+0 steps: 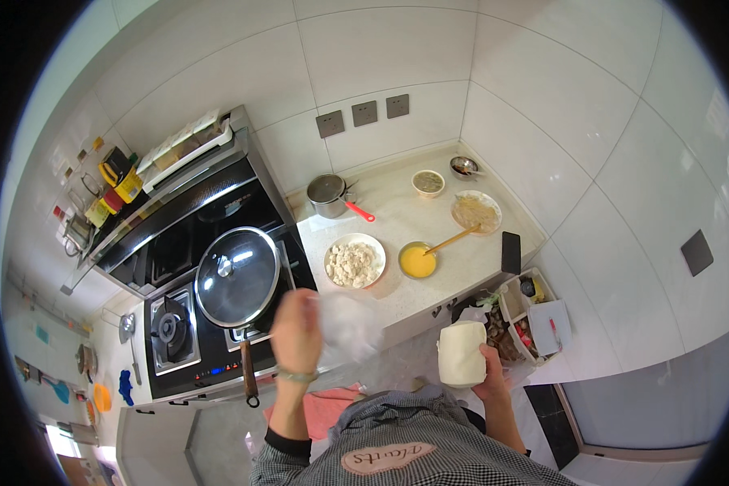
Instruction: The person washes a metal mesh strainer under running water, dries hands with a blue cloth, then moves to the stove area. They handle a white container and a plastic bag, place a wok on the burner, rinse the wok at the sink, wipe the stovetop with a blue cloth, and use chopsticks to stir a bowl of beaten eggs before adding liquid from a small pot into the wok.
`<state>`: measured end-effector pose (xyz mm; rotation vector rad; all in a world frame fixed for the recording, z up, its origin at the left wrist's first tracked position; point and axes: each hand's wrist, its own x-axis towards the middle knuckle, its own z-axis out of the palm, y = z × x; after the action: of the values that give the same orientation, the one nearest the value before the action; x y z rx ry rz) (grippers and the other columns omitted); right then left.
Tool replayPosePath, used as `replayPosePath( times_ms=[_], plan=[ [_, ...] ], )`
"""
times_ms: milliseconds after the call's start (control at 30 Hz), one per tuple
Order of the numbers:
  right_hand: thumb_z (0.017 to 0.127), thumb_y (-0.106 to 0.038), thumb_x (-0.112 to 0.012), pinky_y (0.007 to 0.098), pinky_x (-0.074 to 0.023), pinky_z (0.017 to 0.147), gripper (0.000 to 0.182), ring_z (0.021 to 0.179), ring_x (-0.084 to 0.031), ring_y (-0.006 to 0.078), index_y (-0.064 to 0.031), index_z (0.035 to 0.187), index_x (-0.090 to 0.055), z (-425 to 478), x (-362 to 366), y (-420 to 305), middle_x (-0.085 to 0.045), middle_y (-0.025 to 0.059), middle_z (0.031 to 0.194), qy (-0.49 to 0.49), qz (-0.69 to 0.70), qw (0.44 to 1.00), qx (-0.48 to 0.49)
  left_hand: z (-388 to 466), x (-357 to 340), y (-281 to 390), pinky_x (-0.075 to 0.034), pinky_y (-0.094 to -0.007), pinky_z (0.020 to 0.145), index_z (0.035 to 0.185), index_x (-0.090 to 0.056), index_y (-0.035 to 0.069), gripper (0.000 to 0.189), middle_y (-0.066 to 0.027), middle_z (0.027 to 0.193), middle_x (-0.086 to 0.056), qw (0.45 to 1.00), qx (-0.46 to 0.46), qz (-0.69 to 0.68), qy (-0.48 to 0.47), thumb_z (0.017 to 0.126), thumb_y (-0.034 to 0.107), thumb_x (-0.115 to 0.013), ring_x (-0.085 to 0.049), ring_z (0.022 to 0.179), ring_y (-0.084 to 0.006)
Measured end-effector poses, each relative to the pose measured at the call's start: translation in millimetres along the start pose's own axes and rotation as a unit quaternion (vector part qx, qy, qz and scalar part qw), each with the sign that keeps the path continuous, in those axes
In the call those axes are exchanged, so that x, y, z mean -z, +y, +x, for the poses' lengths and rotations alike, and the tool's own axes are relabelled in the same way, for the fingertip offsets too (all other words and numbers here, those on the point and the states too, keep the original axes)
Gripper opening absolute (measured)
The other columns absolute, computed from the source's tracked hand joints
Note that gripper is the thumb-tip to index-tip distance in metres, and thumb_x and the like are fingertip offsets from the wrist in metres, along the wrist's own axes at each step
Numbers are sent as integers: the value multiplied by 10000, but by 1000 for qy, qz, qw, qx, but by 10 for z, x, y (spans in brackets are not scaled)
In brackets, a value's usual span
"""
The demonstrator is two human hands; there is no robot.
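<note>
My left hand (297, 331), blurred by motion, holds a whitish crumpled sheet (352, 325) in front of the counter, between the hob and my body. The sheet looks like thin paper or plastic; blur hides which. A thick cream-coloured paper roll (463, 353) is gripped in my right hand (492, 372), clear of the counter's front edge. Just beyond the left hand stands a white bowl (379, 258) of pale crumbled food (351, 265). Beside that bowl, a metal bowl holds yellow beaten egg (418, 261), with wooden chopsticks (452, 239) resting across toward a plate.
A glass-lidded pan (237, 279) sits on the gas hob (188, 364), its wooden handle (248, 373) pointing toward me. A small saucepan (328, 197), a plate of pale strips (475, 212) and a black phone (511, 252) stand on the counter. Storage bins (516, 297) are at right.
</note>
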<state>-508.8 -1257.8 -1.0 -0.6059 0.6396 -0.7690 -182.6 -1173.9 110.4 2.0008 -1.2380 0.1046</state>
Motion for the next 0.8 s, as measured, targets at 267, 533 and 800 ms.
replayPosePath(
  times_ms=[267, 533, 800],
  plan=[
    [884, -403, -486, 385, -491, 905, 605, 1046, -613, 251, 26, 1308, -439, 73, -16, 102, -581, 156, 1213, -49, 89, 995, -24, -975, -488, -431, -500, -428, 694, 925, -637, -4, 235, -199, 849, -643, 865, 32, 171, -470, 841, 191, -536, -629, 823, -349],
    [851, -425, -483, 564, -449, 942, 650, 1161, -528, 335, -30, 1356, -379, 138, 88, 93, -510, 175, 1289, -49, 81, 995, -10, -599, -74, -6, -475, -328, 679, 973, -606, 27, 167, -105, 841, -600, 974, 37, -179, -137, 860, 58, -488, -587, 765, -214],
    [856, -441, -467, 563, -449, 941, 654, 1191, -498, 354, -38, 1363, -375, 118, -152, 73, -497, 173, 1301, -92, 96, 991, -2, -1288, -555, -448, -496, -403, 750, 934, -626, 109, 206, -146, 882, -654, 907, 8, 44, -420, 773, 229, -674, -622, 863, -350]
  ],
)
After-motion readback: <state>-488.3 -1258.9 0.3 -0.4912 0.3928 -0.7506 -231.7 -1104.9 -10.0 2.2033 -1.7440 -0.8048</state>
